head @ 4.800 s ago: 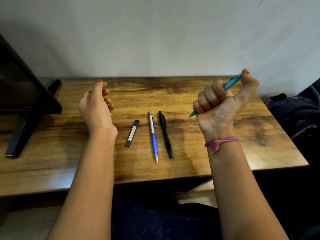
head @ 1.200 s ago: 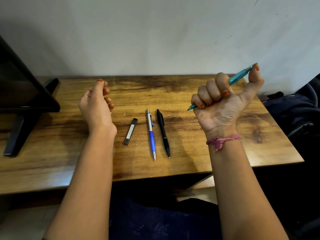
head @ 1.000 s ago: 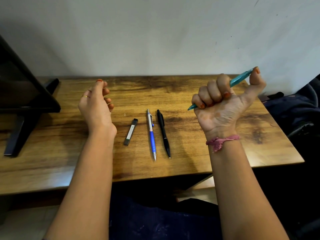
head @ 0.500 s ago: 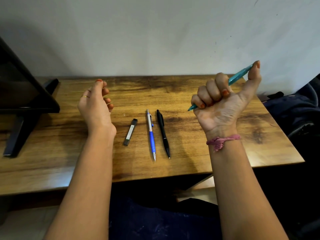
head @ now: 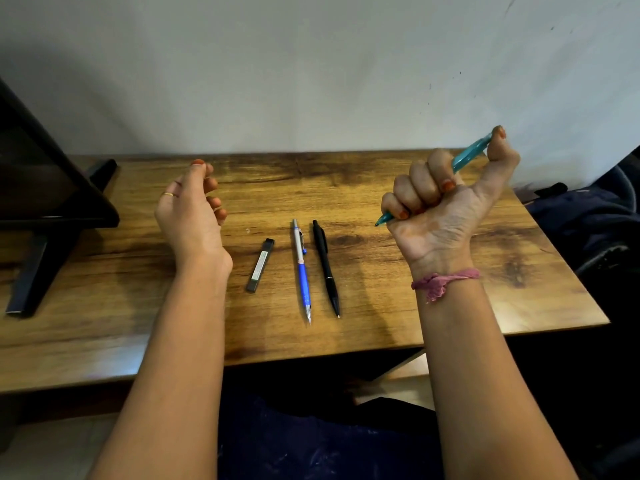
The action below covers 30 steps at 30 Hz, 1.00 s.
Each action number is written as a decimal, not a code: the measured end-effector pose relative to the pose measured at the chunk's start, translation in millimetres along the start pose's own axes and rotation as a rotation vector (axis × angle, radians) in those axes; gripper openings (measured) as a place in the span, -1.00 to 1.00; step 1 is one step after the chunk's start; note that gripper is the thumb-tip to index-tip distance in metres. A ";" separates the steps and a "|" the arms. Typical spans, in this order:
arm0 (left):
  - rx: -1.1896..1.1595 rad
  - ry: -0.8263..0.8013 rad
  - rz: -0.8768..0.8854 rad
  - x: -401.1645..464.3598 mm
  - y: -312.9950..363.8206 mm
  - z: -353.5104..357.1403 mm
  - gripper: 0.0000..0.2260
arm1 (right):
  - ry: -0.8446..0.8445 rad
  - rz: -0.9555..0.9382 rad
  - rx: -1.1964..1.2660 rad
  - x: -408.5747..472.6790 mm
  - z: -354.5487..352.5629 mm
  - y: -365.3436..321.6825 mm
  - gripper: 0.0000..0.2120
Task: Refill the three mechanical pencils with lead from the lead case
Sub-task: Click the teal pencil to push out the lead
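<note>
My right hand [head: 440, 209] is fisted around a teal mechanical pencil [head: 467, 159], held above the table's right side, tip pointing down-left, thumb resting on its top end. My left hand [head: 188, 211] hovers over the table's left part, fingers loosely curled and apart, holding nothing. Between the hands, flat on the wooden table [head: 381, 299], lie a slim dark lead case [head: 260, 265], a blue and silver mechanical pencil [head: 302, 271] and a black mechanical pencil [head: 325, 268], side by side with tips toward me.
A black monitor with its stand [head: 38, 216] occupies the table's left end. A white wall runs along the table's far edge. Dark fabric items [head: 588, 223] lie off the right edge.
My right thumb has come down onto the teal pencil's top end after being lifted half a second ago. The left hand and the items on the table have not moved.
</note>
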<state>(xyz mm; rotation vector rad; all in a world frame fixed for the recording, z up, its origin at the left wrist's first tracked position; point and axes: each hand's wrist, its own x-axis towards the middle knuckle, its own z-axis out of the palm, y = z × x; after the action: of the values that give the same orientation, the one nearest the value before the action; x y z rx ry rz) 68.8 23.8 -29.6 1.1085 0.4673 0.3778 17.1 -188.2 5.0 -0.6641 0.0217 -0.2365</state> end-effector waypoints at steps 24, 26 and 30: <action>-0.009 -0.007 0.005 -1.7 0.7 -0.9 -0.93 | 0.018 -0.020 0.013 -0.9 1.6 2.4 -0.43; -0.009 -0.007 0.006 -2.3 0.6 -0.4 -0.92 | 0.012 -0.018 0.029 -1.1 2.1 2.3 -0.42; -0.012 -0.006 0.005 -3.3 1.0 0.1 -0.91 | 0.049 -0.025 0.016 -0.7 3.2 1.9 -0.42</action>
<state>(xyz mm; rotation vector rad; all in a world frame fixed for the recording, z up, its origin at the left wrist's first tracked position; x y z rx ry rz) 66.0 22.4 -28.1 1.0994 0.4567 0.3818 17.1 -184.7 6.4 -0.6423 0.0584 -0.2762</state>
